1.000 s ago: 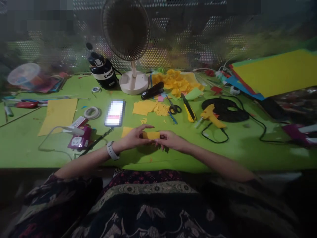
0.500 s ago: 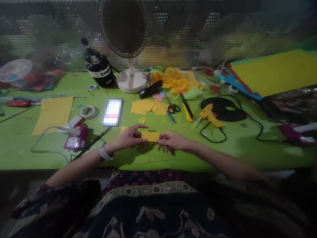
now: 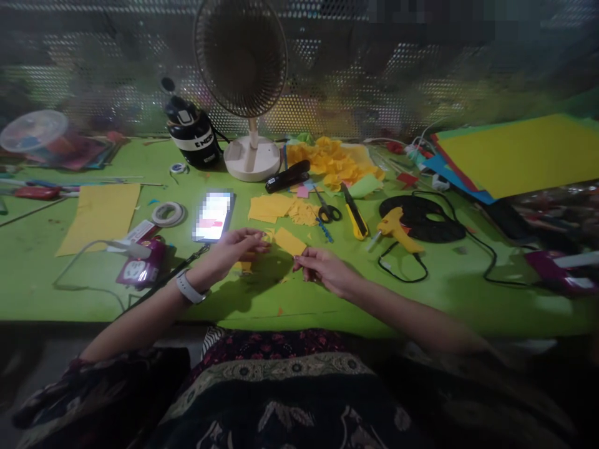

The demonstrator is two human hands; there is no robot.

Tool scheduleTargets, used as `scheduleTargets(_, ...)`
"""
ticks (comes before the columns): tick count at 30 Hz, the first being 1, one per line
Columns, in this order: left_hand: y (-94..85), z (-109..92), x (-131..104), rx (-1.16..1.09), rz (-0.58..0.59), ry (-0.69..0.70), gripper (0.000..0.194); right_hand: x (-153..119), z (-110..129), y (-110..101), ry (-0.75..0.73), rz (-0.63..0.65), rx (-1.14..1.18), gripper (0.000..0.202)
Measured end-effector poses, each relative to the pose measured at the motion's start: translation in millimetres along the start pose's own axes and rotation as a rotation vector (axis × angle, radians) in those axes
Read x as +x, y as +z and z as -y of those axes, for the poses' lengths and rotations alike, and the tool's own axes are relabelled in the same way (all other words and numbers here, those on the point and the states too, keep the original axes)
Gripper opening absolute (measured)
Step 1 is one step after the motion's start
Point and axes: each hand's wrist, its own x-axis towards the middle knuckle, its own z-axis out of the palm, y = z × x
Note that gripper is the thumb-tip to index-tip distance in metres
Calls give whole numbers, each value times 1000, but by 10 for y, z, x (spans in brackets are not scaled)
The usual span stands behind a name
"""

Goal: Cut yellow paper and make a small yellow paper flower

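Observation:
A small yellow paper piece [image 3: 290, 241] is pinched at its lower right corner by my right hand [image 3: 322, 269], tilted above the green table. My left hand [image 3: 241, 247] is to the left of that piece and apart from it, fingers bent and pressed near each other; whether anything small is between the fingertips is too small to tell. Under my left hand lies another bit of yellow paper [image 3: 246, 265]. Cut yellow pieces [image 3: 269, 207] and black-handled scissors [image 3: 329, 213] lie just beyond my hands.
On the green table [image 3: 290, 305] are a phone [image 3: 213, 215], tape roll [image 3: 167, 214], yellow cutter [image 3: 356, 215] and glue gun [image 3: 395, 227] with a cord. Behind stand a fan [image 3: 253, 159] and black bottle [image 3: 194, 137]. Yellow sheets [image 3: 524, 156] lie at the right.
My left hand has let go of the yellow piece and moved left. The piece has turned from level to slanted in my right hand. The camera view has shifted slightly.

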Motion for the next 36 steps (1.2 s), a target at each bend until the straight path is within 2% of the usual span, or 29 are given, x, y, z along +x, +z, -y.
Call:
scheduleTargets(2, 103, 27, 37, -23, 71, -60, 34, 34, -37, 89, 16, -3, 45, 24)
scheduleTargets(5, 229, 65, 116, -51, 159, -43, 29, 67, -83, 170, 32, 52, 34, 22)
scheduleTargets(9, 235, 52, 216, -125, 169, -58, 22, 67, -58, 82, -8, 162, -229, 18)
scheduleTargets(11, 192, 32, 244, -158, 180, -104, 20, 61, -3, -31, -187, 100, -472, 28)
scheduleTargets(13, 155, 18, 253, -172, 210, -143, 20, 67, 57, -144, -479, -19, -742, 44)
scheduleTargets(15, 142, 12, 249, -165, 240, -158, 22, 90, 99, -225, -729, -71, -987, 54)
scheduleTargets(18, 162, 18, 237, -126, 278, -175, 27, 141, 99, -279, -905, -19, -1191, 40)
scheduleTargets(20, 186, 35, 235, -94, 292, -187, 28, 167, 69, -293, -955, 21, -1225, 29)
scheduleTargets(23, 213, 86, 236, -75, 281, -200, 28, 182, 13, -311, -997, 47, -1242, 27)
scheduleTargets(27, 214, 169, 236, -119, 261, -192, 29, 175, -46, -323, -1024, 10, -1262, 29)
scheduleTargets(32, 212, 258, 221, -102, 313, -118, 40, 155, -80, -268, -1088, -30, -1157, 19)
scheduleTargets(36, 241, 318, 201, -14, 375, -64, 35, 118, -86, -185, -1001, -96, -1010, 19)
